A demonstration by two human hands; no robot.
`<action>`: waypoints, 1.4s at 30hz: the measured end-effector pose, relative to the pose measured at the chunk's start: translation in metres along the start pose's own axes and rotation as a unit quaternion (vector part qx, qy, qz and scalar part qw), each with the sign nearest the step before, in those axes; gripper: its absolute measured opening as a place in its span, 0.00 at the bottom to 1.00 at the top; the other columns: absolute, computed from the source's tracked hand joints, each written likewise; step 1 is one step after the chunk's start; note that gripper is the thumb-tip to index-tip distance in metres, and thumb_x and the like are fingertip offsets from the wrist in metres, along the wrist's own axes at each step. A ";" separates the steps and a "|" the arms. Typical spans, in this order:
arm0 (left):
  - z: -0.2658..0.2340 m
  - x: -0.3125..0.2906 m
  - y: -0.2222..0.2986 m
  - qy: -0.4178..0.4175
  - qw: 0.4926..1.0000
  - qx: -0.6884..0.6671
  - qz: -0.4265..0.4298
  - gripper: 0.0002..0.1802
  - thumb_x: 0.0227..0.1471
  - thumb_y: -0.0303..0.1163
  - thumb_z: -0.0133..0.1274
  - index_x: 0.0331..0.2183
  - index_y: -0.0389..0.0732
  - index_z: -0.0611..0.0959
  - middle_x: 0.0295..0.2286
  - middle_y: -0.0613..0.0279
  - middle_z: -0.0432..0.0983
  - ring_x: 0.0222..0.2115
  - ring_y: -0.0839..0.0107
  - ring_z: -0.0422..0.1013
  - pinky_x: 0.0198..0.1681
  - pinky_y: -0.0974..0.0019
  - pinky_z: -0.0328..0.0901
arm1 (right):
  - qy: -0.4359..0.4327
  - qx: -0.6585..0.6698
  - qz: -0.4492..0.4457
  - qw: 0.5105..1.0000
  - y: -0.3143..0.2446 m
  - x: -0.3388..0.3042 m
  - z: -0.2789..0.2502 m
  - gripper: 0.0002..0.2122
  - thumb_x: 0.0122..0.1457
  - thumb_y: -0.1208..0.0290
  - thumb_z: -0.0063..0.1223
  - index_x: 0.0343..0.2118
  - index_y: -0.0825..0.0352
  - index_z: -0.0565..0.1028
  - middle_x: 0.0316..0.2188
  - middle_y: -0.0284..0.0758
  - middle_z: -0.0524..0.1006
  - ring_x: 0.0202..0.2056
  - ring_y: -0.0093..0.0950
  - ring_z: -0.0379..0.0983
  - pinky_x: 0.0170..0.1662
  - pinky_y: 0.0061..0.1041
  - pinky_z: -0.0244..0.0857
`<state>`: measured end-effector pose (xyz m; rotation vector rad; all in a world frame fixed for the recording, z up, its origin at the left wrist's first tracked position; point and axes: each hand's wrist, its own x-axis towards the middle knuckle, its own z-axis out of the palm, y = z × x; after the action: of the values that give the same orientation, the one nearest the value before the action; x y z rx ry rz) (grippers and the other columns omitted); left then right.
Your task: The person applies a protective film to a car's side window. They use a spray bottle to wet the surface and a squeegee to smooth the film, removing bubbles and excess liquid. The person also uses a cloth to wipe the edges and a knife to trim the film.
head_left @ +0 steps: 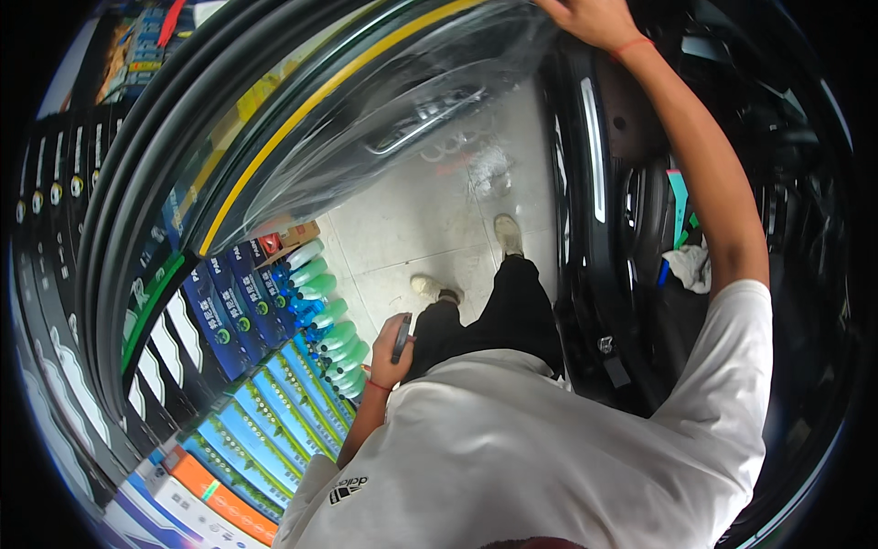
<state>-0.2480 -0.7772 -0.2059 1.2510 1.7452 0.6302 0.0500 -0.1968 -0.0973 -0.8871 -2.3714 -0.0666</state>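
Observation:
My left hand hangs low beside my left thigh, closed around a small dark oblong thing with rounded ends; its exact kind cannot be made out. My right arm stretches far up and forward. At the top edge my right hand is next to the inner side of an open car door. Its thumb shows, but the other fingers are mostly cut off by the picture's edge. Clear plastic film covers the door's inner panel, and a yellow strip runs along its edge.
The car's door sill and dark interior lie on my right, with a whitish cloth inside. On my left are green-and-white bottles, blue boxes and an orange box. My shoes stand on pale floor tiles.

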 end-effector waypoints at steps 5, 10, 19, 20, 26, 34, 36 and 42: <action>-0.002 0.034 0.052 -0.008 0.999 -0.020 -0.032 0.29 0.48 0.15 0.47 0.55 0.32 0.75 0.50 0.46 0.74 0.35 0.63 0.81 0.42 0.65 0.73 | 0.115 -0.028 0.053 0.992 -0.033 -0.040 0.038 0.18 0.63 0.46 0.57 0.32 0.57 0.82 0.14 0.33 0.74 0.16 0.35 0.74 0.18 0.32 0.65; -0.004 0.048 0.056 0.013 0.995 -0.096 -0.006 0.28 0.51 0.15 0.45 0.56 0.29 0.73 0.51 0.46 0.72 0.37 0.62 0.80 0.43 0.65 0.73 | -0.009 0.282 0.274 0.919 -0.125 -0.052 0.074 0.29 0.57 0.36 0.57 0.25 0.65 0.82 0.15 0.42 0.76 0.20 0.46 0.76 0.29 0.39 0.71; -0.042 0.055 0.028 -0.024 0.999 -0.040 0.019 0.27 0.51 0.15 0.45 0.55 0.29 0.75 0.50 0.47 0.73 0.35 0.64 0.80 0.42 0.65 0.73 | 0.114 0.415 0.391 0.814 -0.043 -0.034 0.140 0.33 0.56 0.32 0.55 0.26 0.67 0.84 0.16 0.41 0.77 0.22 0.34 0.77 0.31 0.33 0.70; -0.048 0.054 0.020 -0.024 0.999 -0.026 0.026 0.27 0.51 0.15 0.45 0.54 0.29 0.75 0.50 0.47 0.74 0.36 0.65 0.81 0.42 0.66 0.73 | 0.096 0.427 0.408 0.802 -0.038 -0.033 0.142 0.34 0.56 0.31 0.54 0.25 0.68 0.84 0.16 0.40 0.77 0.23 0.32 0.78 0.32 0.32 0.70; -0.067 0.089 0.015 -0.062 0.997 -0.037 0.017 0.26 0.54 0.18 0.45 0.56 0.28 0.73 0.51 0.50 0.75 0.36 0.69 0.79 0.44 0.68 0.71 | 0.036 0.430 0.488 0.759 -0.037 -0.036 0.124 0.37 0.56 0.27 0.52 0.26 0.68 0.84 0.22 0.33 0.79 0.29 0.25 0.76 0.38 0.26 0.70; -0.017 0.186 0.048 -0.162 0.978 -0.046 0.127 0.26 0.55 0.17 0.44 0.56 0.28 0.73 0.51 0.48 0.75 0.37 0.69 0.79 0.46 0.67 0.70 | -0.079 0.354 0.480 0.799 -0.118 -0.091 0.006 0.29 0.61 0.40 0.53 0.24 0.68 0.82 0.22 0.45 0.80 0.28 0.43 0.81 0.34 0.39 0.73; 0.007 0.208 0.064 -0.176 0.972 -0.052 0.148 0.26 0.55 0.17 0.44 0.57 0.28 0.73 0.52 0.48 0.75 0.37 0.68 0.79 0.46 0.67 0.70 | 0.013 0.306 0.477 0.824 -0.162 -0.145 -0.011 0.26 0.63 0.44 0.52 0.26 0.67 0.83 0.22 0.45 0.81 0.28 0.46 0.81 0.34 0.40 0.74; 0.125 0.280 0.113 -0.191 0.949 -0.034 0.249 0.26 0.55 0.15 0.45 0.57 0.28 0.73 0.53 0.48 0.73 0.45 0.65 0.76 0.49 0.65 0.69 | -0.242 0.048 0.622 0.743 -0.155 -0.393 0.075 0.20 0.64 0.48 0.51 0.38 0.64 0.81 0.26 0.41 0.83 0.30 0.45 0.81 0.33 0.44 0.74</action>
<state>-0.1166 -0.4872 -0.2776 1.6558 1.0842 0.6685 0.1509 -0.5270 -0.3520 -2.4402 -1.6257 0.8940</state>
